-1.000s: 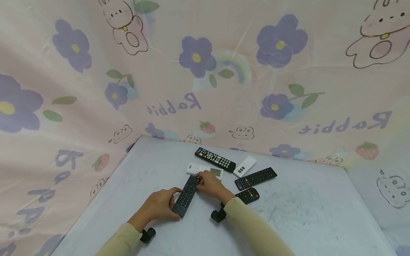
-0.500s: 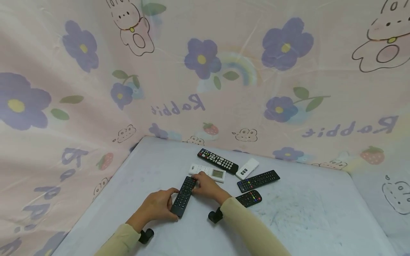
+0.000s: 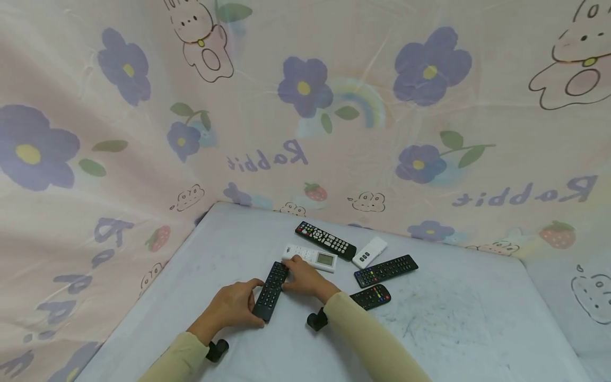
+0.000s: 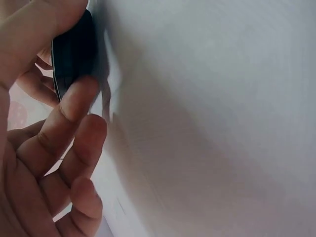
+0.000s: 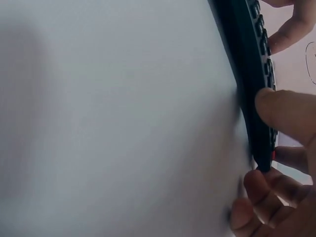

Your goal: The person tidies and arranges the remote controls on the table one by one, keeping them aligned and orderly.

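Dark remote (image 3: 270,293) sits slightly further left than before; the left hand (image 3: 234,305) grips its near end; the right hand (image 3: 305,279) pinches its far end.

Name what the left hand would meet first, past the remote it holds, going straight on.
Beyond the dark remote, the left hand would probably meet the right hand first, at the remote's far end, though depth is hard to judge.
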### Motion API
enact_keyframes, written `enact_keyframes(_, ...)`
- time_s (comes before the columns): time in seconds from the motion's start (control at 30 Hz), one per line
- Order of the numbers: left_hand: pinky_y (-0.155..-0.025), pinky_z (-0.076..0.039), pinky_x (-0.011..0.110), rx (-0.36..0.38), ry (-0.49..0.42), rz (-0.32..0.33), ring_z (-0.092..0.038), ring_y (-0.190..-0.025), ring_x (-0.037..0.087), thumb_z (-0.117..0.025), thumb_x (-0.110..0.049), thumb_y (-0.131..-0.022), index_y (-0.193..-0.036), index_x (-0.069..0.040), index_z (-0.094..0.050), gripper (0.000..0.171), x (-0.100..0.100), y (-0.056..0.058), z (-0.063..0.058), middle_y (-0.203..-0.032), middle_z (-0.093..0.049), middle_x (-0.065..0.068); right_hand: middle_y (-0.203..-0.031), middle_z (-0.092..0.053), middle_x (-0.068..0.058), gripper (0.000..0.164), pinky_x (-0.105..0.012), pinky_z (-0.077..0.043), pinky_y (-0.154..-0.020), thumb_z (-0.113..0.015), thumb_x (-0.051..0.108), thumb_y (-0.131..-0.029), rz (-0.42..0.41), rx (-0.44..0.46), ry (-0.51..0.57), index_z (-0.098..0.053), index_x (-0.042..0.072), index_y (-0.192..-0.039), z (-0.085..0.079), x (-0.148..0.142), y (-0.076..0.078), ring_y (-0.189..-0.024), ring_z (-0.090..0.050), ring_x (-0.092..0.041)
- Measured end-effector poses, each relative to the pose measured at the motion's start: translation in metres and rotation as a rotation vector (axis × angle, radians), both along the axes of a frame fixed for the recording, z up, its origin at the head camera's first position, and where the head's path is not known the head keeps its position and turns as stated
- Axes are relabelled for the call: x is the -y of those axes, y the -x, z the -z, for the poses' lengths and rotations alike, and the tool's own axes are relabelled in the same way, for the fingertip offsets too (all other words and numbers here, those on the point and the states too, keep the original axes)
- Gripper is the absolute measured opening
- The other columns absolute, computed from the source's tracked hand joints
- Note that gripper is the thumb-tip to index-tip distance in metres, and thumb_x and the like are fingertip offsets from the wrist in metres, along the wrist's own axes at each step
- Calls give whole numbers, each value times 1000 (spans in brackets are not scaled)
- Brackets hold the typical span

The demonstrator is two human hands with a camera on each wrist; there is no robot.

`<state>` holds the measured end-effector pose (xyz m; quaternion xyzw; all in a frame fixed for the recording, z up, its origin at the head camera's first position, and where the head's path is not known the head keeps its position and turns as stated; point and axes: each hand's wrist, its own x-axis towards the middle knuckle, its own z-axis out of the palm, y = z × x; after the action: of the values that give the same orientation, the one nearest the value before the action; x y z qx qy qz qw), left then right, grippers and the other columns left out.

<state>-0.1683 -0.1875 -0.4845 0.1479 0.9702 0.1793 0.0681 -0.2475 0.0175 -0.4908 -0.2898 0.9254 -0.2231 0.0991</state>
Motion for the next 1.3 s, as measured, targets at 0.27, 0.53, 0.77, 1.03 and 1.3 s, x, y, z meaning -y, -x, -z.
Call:
enact_keyframes(0.27,-47,-34,22,38,-30,-27,-43,-53,4,-77,-54,-47,-120,-22,-45,86,-1,-2,1,-61,-50,-13,-117,-47,-8,69,-33,-43,-87,-67,37,-73,64,1,-10,-38,15,-132,3,1,-1,-99,-50,-15)
enact_keyframes(0.53,-51,-35,22,39,-33,-37,-44,-56,4,-72,-60,-50,-121,-23,-45,85,2,-2,-3,-68,-53,-13,-112,-52,-1,56,-30,-45,-78,-62,38,-77,89,42,78,-43,20,-127,-9,-33,-11,-97,-52,-14)
enact_keyframes(0.77,-52,-37,23,-17,-67,-72,-47,-60,2,-65,-62,-60,-117,-25,-50,69,5,8,-10,-79,-57,-14,-108,-55,-2,46,-30,-45,-78,-64,37,-75,124,-49,128,-53,18,-115,-21,-67,-10,-94,-55,-18)
enact_keyframes(1.03,-58,-40,26,-38,-126,-88,-52,-76,8,-66,-56,-64,-115,-29,-53,60,-4,36,-16,-92,-59,-11,-107,-56,-4,49,-30,-47,-73,-69,36,-70,249,-79,147,-55,16,-113,-29,-93,-11,-91,-56,-21)
enact_keyframes(1.3,-67,-46,30,3,-254,7,-56,-87,13,-68,-43,-71,-120,-24,-51,55,-8,65,-23,-104,-59,-2,-102,-59,-6,58,-28,-49,-65,-73,34,-66,400,-87,139,-52,15,-116,-20,-106,-9,-84,-58,-18)
